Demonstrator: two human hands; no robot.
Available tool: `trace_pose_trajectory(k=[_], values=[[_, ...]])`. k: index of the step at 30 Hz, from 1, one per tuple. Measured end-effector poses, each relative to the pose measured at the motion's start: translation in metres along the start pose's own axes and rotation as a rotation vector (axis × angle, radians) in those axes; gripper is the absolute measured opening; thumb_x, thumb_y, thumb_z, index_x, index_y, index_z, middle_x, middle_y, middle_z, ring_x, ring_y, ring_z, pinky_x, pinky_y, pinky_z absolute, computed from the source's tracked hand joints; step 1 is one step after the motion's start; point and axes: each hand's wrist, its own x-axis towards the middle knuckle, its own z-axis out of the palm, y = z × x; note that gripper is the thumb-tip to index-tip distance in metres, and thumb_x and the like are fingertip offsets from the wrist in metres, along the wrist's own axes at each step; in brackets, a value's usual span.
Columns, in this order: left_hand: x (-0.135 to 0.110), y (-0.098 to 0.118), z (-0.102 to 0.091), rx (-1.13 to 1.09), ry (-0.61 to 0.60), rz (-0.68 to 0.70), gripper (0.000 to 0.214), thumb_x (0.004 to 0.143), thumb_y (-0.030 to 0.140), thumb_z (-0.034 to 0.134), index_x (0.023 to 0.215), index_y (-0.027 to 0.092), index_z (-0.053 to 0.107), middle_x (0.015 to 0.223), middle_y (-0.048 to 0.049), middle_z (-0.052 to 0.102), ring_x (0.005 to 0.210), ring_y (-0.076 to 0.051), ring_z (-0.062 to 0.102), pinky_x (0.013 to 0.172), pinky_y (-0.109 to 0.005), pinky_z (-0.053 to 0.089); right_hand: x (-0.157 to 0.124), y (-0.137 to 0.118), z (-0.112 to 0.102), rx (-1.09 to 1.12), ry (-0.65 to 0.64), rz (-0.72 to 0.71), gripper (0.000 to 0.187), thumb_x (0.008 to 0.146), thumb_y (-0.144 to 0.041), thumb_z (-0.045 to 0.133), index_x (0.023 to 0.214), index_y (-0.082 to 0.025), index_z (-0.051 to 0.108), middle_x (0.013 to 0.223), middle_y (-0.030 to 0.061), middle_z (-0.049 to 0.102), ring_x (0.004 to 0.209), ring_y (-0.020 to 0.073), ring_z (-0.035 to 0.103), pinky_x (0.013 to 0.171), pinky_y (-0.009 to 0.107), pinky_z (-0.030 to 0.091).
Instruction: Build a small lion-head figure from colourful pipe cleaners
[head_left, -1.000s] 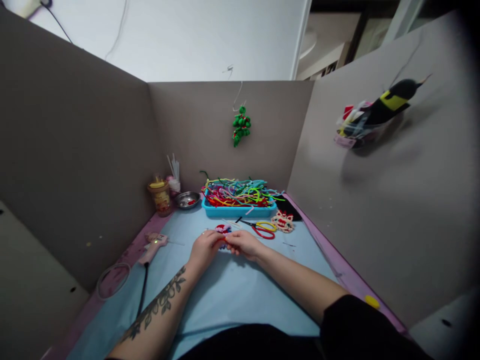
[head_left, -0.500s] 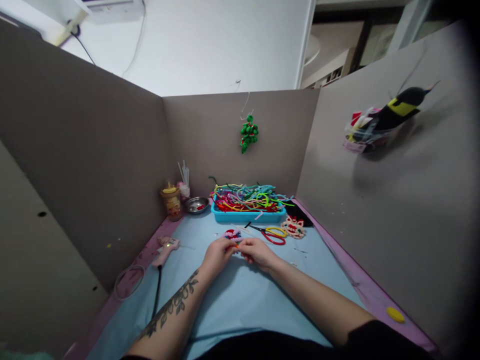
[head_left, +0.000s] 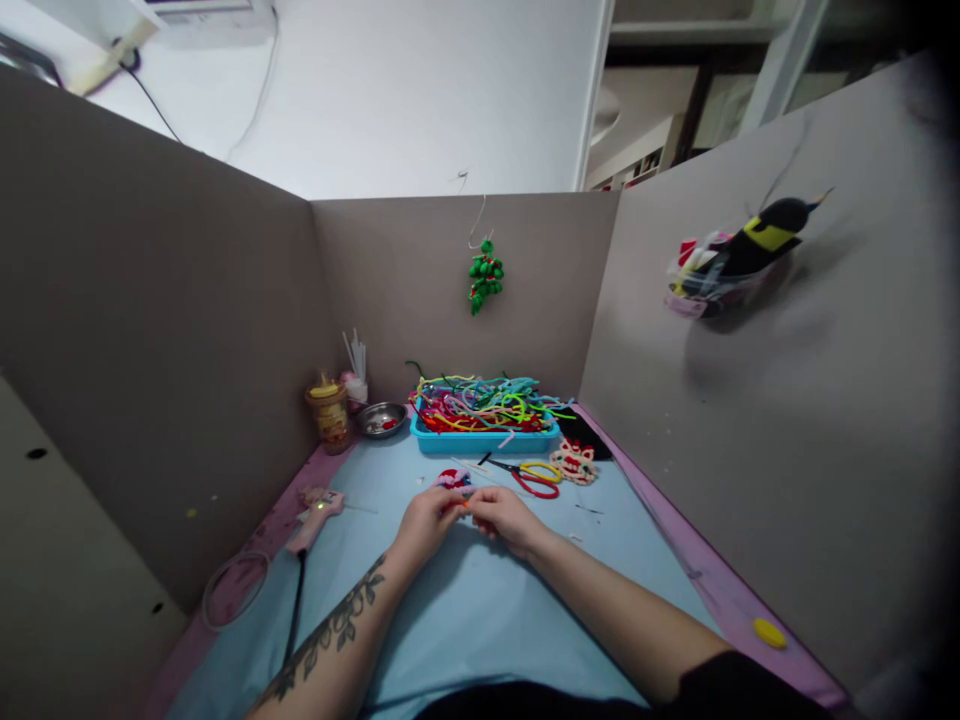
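Note:
My left hand (head_left: 430, 520) and my right hand (head_left: 504, 517) meet over the middle of the blue cloth, fingertips almost touching. Both are closed in a pinch on a small orange piece (head_left: 465, 504), which looks like a bit of pipe cleaner; the fingers hide most of it. Just beyond them lies a red, pink and blue fuzzy piece (head_left: 452, 479), partly behind my left hand. To the right of it rest scissors (head_left: 537, 478) with one yellow and one red handle. A pale pink and red pipe-cleaner figure (head_left: 574, 462) lies beyond the scissors.
A blue tray (head_left: 487, 441) heaped with colourful pipe cleaners stands at the back. Left of it are a metal bowl (head_left: 382, 420) and a lidded cup (head_left: 330, 415). A pink glue gun (head_left: 315, 523) with its cord lies on the left. Grey panels enclose three sides.
The whole view has shifted slightly, so things appear further left and a little lower. Both hands stay together at the orange piece, with only small finger movement.

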Motion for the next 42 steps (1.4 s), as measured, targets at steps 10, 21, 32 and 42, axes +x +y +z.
trace_pose_trajectory(k=[10,21,32,42], values=[[0.0,0.001,0.001,-0.001,-0.025,-0.035,0.017,0.081,0.027,0.056,0.082,0.019,0.071,0.075,-0.0036,0.069,0.07,-0.016,0.06,0.067,-0.025,0.045,0.004,0.011,-0.003,-0.04,-0.008,-0.097,0.026,0.068,-0.039,0.067,0.062,-0.016,0.055,0.045,-0.0064,0.045,0.038,0.0062,0.036,0.039,0.019,0.027],[0.002,-0.007,0.003,-0.335,-0.152,-0.346,0.029,0.075,0.038,0.059,0.071,0.011,0.069,0.059,-0.0025,0.063,0.055,-0.014,0.052,0.055,-0.024,0.038,-0.001,0.013,-0.013,-0.841,0.02,-0.787,0.014,0.086,-0.019,0.049,0.086,-0.018,0.062,0.081,0.0063,0.063,0.077,0.0169,0.057,0.073,0.028,0.043],[0.004,-0.001,0.001,-0.363,-0.198,-0.4,0.036,0.072,0.045,0.059,0.072,0.01,0.068,0.058,-0.0027,0.058,0.055,-0.014,0.046,0.053,-0.024,0.032,0.0,0.019,-0.014,-0.875,0.065,-0.826,0.012,0.087,-0.019,0.05,0.085,-0.017,0.062,0.077,0.005,0.062,0.074,0.0163,0.058,0.07,0.026,0.044],[0.003,-0.003,0.001,-0.281,-0.137,-0.332,0.029,0.077,0.037,0.058,0.075,0.011,0.069,0.064,-0.004,0.065,0.058,-0.015,0.055,0.057,-0.024,0.04,0.0,0.014,-0.012,-0.763,0.059,-0.788,0.012,0.085,-0.021,0.051,0.083,-0.017,0.063,0.081,0.0065,0.064,0.076,0.0166,0.057,0.072,0.028,0.044]])
